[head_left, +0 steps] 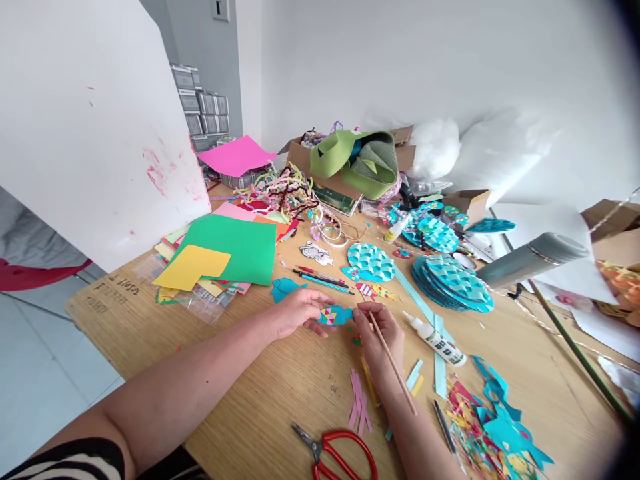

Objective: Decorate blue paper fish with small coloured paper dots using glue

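Observation:
A small blue paper fish [333,316] with red, yellow and white triangles is held up between my two hands. My left hand [299,315] grips it at one end, thumb and fingers closed on its edge. At the other end, my right hand [379,333] pinches the tip and also holds a thin wooden stick [393,363] that slants back over the wrist. A plain blue paper fish [285,289] lies just beyond my left hand. Two small patterned fish, one red-striped [367,291] and one yellow [384,293], lie past my right hand.
Red-handled scissors [345,455] lie at the near edge. A white glue bottle [437,340] rests to the right, near blue paper scraps [510,427] and woven blue discs [453,283]. Coloured sheets [240,247] are piled left; a grey cylinder [535,257] stands tilted in view at right.

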`<state>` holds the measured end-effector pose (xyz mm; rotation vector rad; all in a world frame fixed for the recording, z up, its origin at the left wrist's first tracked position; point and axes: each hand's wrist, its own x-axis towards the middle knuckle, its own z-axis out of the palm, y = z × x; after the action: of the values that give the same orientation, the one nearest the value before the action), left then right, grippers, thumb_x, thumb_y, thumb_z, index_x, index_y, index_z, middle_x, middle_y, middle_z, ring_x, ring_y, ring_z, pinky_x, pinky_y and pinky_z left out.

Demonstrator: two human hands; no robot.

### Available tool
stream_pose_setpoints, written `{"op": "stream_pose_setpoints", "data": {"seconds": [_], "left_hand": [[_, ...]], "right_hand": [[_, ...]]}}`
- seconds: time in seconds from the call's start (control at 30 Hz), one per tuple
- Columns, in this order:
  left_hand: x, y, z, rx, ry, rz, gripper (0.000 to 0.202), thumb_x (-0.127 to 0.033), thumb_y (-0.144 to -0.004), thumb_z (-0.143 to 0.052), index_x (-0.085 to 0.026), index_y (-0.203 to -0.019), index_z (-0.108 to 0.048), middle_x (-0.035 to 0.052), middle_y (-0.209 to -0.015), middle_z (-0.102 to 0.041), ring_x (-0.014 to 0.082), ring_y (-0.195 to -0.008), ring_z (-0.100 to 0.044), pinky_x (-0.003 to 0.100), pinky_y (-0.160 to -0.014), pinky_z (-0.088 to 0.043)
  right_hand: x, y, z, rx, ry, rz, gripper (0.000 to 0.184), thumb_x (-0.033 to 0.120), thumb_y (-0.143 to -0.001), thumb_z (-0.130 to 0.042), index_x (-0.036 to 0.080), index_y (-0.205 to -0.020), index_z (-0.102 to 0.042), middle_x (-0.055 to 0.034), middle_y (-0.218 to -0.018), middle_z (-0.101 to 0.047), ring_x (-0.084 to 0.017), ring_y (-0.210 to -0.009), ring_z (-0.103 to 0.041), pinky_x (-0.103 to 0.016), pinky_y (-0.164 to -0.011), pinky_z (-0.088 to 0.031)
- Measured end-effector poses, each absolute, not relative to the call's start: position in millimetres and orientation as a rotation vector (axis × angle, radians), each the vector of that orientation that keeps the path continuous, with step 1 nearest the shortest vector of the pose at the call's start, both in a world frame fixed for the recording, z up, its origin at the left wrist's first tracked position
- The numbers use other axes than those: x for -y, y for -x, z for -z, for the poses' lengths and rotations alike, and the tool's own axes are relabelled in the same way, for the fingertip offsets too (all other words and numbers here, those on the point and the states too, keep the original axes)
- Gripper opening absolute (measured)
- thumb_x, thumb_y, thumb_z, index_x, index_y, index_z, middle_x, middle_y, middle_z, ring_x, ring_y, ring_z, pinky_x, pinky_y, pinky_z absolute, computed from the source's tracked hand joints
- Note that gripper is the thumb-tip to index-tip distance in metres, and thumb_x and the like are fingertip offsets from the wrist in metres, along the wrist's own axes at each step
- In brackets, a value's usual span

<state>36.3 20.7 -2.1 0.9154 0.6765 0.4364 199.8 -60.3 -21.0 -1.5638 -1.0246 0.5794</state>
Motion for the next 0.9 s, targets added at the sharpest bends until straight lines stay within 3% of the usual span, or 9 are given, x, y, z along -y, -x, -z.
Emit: {"op": "stream_pose_setpoints", "data": {"seconds": [0.37,0.63,0.73,0.9], "left_hand": [[-19.6,-34.7,1.5,-0.67,-0.914,-0.472,0.039,-0.012,-0.063,-0.07,-0.009,-0.1,-0.059,0.0104,-0.083,-0.07,0.0215,-0.067,-0.069,0.03,-0.055,-0.055],[-19.0,-35.6,0.8,-0.709,-0.908,-0.506,0.036,-0.011,-0.064,-0.07,-0.008,-0.098,-0.058,0.0107,-0.081,-0.07,0.021,-0.067,-0.069,0.028,-0.052,-0.054],[-18.2,-35.6,1.1,-0.712,-0.927,-0.5,0.038,-0.013,-0.064,-0.071,-0.008,-0.099,-0.057,0.0123,-0.083,-0.07,0.0228,-0.07,-0.069,0.028,-0.05,-0.054],[-16.8,-35.6,2.7,-0.74,-1.014,-0.517,0.042,-0.016,-0.063,-0.072,-0.008,-0.101,-0.058,0.0101,-0.079,-0.068,0.0239,-0.073,-0.068,0.028,-0.048,-0.054]], "right_hand": [[60.7,-198.6,24.9,1.06,1.55,-0.526,0.028,0.044,-0.078,-0.063,0.019,-0.09,-0.058,-0.0024,-0.077,-0.061,-0.015,-0.067,-0.056,-0.026,-0.057,-0.044],[63.8,-193.2,11.7,1.034,1.502,-0.519,0.028,0.043,-0.08,-0.062,0.02,-0.094,-0.057,-0.0026,-0.081,-0.064,-0.016,-0.072,-0.059,-0.029,-0.066,-0.046],[63.5,-198.2,1.7,0.936,1.438,-0.396,0.028,0.042,-0.084,-0.056,0.019,-0.1,-0.056,-0.0052,-0.087,-0.066,-0.017,-0.078,-0.062,-0.032,-0.072,-0.048],[58.7,-224.1,-1.6,0.784,1.497,-0.16,0.039,0.049,-0.09,-0.044,0.015,-0.1,-0.059,-0.0064,-0.079,-0.066,-0.017,-0.071,-0.062,-0.034,-0.071,-0.048]]}}
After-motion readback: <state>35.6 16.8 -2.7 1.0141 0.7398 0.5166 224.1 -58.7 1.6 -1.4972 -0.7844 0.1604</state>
